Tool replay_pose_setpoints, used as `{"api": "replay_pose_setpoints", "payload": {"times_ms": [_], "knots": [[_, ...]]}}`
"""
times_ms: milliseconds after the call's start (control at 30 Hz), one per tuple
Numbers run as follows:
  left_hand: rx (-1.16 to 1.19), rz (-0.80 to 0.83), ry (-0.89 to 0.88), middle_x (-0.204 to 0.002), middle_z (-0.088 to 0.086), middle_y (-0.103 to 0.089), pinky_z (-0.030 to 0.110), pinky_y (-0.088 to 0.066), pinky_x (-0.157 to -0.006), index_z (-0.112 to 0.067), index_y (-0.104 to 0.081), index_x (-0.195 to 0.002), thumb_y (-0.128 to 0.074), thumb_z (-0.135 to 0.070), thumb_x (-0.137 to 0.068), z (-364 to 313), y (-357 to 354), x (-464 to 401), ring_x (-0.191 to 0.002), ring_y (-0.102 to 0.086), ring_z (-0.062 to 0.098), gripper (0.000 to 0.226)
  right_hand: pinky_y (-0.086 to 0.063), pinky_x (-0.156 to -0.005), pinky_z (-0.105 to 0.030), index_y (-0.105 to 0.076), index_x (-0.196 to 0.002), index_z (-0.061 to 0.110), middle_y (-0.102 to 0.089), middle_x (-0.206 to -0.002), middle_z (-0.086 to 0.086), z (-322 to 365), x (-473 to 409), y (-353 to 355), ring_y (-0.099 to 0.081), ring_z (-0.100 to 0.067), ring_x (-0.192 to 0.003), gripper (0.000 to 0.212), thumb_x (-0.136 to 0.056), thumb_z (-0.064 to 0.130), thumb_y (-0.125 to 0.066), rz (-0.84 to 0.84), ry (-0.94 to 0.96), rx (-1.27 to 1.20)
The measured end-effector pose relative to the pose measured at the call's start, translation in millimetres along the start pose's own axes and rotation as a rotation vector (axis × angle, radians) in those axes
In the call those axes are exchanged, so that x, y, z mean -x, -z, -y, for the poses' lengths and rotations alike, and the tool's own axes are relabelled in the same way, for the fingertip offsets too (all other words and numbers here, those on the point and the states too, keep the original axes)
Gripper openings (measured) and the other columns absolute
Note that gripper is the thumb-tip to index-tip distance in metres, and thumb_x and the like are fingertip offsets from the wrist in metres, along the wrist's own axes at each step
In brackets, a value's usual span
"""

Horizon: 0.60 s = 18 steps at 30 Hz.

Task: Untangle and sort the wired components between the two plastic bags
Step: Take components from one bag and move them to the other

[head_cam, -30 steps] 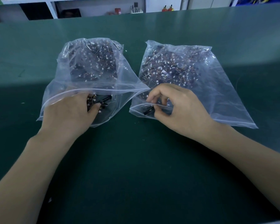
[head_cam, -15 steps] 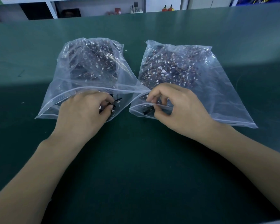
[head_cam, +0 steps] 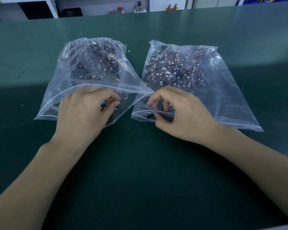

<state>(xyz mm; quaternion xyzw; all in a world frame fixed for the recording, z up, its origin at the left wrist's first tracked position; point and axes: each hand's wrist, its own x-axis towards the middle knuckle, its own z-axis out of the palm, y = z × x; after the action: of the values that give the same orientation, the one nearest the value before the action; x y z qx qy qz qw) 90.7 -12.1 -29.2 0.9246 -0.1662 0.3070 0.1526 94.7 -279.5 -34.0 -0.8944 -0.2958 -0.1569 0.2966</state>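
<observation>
- Two clear plastic bags lie side by side on a dark green table [head_cam: 140, 163], almost touching where their mouths meet in the middle.
- The left bag [head_cam: 83, 67] has its long side running from the person toward 12 o'clock. Its mouth is open and faces the person at 6 o'clock.
- The right bag [head_cam: 219, 90] lies tilted. Its closed end points to about 11 o'clock and its mouth edge runs across the near side, toward 5 o'clock.
- Both bags are full of wired components [head_cam: 171, 70]: dark little parts with thin brown wires and tiny white plugs, all in a jumble. I cannot tell which way any one of them points.
- The left hand [head_cam: 83, 113] is at the mouth of the left bag. Its fingers are curled and the thumb and first finger pinch a small dark piece [head_cam: 105, 105] with a thin wire. The piece is blurry and partly hidden by the fingers.
- The right hand [head_cam: 178, 113] is at the near corner of the right bag. Its fingers are curled, and the thumb and fingers pinch the plastic at the bag's mouth. A dark bit shows just under the thumb, inside the bag.
- At 12 o'clock, past the table, are white shelves [head_cam: 53, 9] with small things too tiny to make out.
- Both arms are cut off at the bottom edge.
</observation>
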Motion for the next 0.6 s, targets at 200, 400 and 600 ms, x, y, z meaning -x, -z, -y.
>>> {"api": "replay_pose_setpoints", "payload": {"times_ms": [200,400,600], "knots": [[0.086,-0.111,-0.130,-0.098,-0.006,-0.077,0.045,-0.058,-0.077,-0.018,-0.082,-0.102,-0.079,-0.024,-0.099,-2.0,-2.8,-1.6,-0.090,-0.070,0.022,0.008,-0.055,-0.076,-0.034,-0.069,-0.111,0.026,-0.065,-0.099,0.016,0.8,0.6,1.3,-0.060,-0.010,-0.081,0.029,-0.083,0.019,-0.076,-0.019,-0.005,-0.014],[0.432,-0.162,-0.098,-0.099,-0.003,-0.074,0.027,-0.059,-0.084,-0.018,-0.078,-0.117,-0.078,-0.020,-0.099,-25.6,-7.3,1.9,-0.088,-0.071,0.009,0.018,-0.056,-0.077,-0.036,-0.073,-0.117,0.020,-0.067,-0.101,0.011,-0.5,0.2,-1.9,-0.061,-0.010,-0.081,0.026,-0.097,0.037,-0.073,-0.050,0.027,-0.061],[0.742,-0.052,0.078,-0.101,-0.012,-0.077,0.026,-0.058,-0.084,-0.021,-0.080,-0.108,-0.078,-0.018,-0.098,-41.5,-18.3,7.4,-0.092,-0.076,0.015,0.011,-0.056,-0.078,-0.035,-0.078,-0.106,0.015,-0.073,-0.098,0.007,-1.9,-1.1,-4.5,-0.066,-0.014,-0.083,0.016,-0.099,0.029,-0.075,-0.098,-0.006,-0.231]]}}
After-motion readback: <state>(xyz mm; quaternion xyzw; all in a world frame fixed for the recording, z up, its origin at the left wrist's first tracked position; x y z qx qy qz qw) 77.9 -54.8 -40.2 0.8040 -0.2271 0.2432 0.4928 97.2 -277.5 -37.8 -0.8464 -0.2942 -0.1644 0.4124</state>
